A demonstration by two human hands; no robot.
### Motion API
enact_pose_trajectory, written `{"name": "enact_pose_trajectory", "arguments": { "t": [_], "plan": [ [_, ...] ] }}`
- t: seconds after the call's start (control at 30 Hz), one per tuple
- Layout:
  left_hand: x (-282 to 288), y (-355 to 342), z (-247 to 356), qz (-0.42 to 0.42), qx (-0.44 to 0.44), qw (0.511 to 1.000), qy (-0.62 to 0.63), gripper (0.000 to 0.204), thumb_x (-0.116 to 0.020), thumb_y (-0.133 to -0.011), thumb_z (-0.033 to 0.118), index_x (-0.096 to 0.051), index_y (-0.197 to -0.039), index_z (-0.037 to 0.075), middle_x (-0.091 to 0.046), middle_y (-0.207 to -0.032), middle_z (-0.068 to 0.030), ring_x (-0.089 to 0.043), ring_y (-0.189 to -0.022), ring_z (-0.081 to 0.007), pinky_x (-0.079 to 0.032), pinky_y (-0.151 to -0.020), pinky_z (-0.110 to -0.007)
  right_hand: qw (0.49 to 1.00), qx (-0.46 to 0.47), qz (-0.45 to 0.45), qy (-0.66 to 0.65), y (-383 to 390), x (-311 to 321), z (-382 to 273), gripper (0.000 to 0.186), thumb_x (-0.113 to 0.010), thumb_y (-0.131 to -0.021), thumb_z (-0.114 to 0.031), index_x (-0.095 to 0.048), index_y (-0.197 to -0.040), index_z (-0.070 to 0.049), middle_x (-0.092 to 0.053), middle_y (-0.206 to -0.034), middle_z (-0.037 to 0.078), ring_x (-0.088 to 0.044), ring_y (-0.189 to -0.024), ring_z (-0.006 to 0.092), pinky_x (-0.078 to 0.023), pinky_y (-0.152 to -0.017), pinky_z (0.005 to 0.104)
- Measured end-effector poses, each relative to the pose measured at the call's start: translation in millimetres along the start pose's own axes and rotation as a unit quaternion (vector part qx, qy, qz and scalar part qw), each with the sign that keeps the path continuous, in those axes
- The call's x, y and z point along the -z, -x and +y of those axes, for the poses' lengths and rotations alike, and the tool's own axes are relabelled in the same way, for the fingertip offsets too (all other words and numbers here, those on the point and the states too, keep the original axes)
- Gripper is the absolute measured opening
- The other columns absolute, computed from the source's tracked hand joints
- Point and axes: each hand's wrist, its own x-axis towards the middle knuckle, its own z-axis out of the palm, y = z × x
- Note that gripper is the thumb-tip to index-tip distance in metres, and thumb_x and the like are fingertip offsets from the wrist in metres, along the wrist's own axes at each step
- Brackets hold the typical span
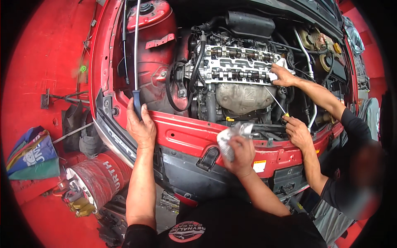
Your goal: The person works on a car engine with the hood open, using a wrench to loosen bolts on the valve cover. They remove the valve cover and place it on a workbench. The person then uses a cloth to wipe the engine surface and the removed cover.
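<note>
My left hand (142, 129) is closed around the blue handle of a long screwdriver (137, 100) at the front left of the engine bay. Its slim shaft points up and away, past the red strut tower. In my right hand (242, 156), above the front crossmember (186, 130), is a crumpled grey-white rag (237, 134). Beyond it lies the engine, its cylinder head (240, 66) uncovered with the camshafts showing. Below the head sits a dull metal heat shield (244, 98).
At right, a co-worker's hand (283, 75) presses a white cloth (281, 66) to the head's edge. Their other hand (297, 131) holds a yellow-handled screwdriver (286, 114). A red drum (105, 175) and a blue-green bag (33, 153) stand left of the car.
</note>
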Motion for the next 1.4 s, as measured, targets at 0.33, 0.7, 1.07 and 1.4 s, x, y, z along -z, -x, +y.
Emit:
{"name": "enact_pose_trajectory", "arguments": {
  "t": [0.33, 0.7, 1.07, 1.4],
  "plan": [
    [159.2, 113.3, 2.1, -0.243, -0.178, 0.952, 0.059, 0.039, -0.068, -0.092, 0.014, -0.058, -0.124, -0.006, -0.066, -0.097, -0.0223, -0.065, -0.082, -0.0400, -0.052, -0.074, -0.048, 0.977, -0.074, 0.151, -0.133, -2.1, -3.6, 12.7, 0.066, -0.068, -0.076, -0.004, -0.047, -0.138, -0.001, -0.059, -0.124, 0.023, -0.059, -0.115, 0.0416, -0.047, -0.102, 0.0474],
    [282.4, 128.4, -35.8, -0.522, -0.373, 0.767, 0.008, 0.050, -0.075, -0.084, 0.031, -0.062, -0.123, 0.002, -0.062, -0.093, -0.0094, -0.060, -0.083, -0.0273, -0.047, -0.075, -0.043, 0.987, -0.131, 0.037, -0.089, -32.7, 6.7, 24.8, 0.033, -0.069, -0.087, -0.012, -0.061, -0.116, 0.001, -0.067, -0.106, 0.018, -0.068, -0.098, 0.0341, -0.053, -0.087, 0.0398],
    [121.5, 79.5, 6.6, -0.465, -0.554, 0.679, 0.124, 0.046, -0.070, -0.086, 0.028, -0.061, -0.126, 0.006, -0.062, -0.099, -0.0062, -0.059, -0.088, -0.0206, -0.047, -0.084, -0.040, 0.990, -0.108, 0.067, -0.053, -29.7, 2.0, 21.0, 0.039, -0.071, -0.079, -0.012, -0.059, -0.114, 0.000, -0.062, -0.106, 0.020, -0.063, -0.098, 0.0421, -0.052, -0.087, 0.0460],
    [74.5, 37.4, 36.6, -0.447, -0.528, 0.711, 0.123, 0.038, -0.074, -0.082, 0.024, -0.065, -0.115, 0.007, -0.059, -0.105, -0.0083, -0.058, -0.094, -0.0251, -0.044, -0.091, -0.047, 0.990, -0.103, 0.076, -0.053, -26.6, 2.6, 21.7, 0.047, -0.075, -0.074, -0.015, -0.058, -0.116, -0.002, -0.062, -0.108, 0.018, -0.063, -0.101, 0.0402, -0.053, -0.090, 0.0465]
  ]
}}
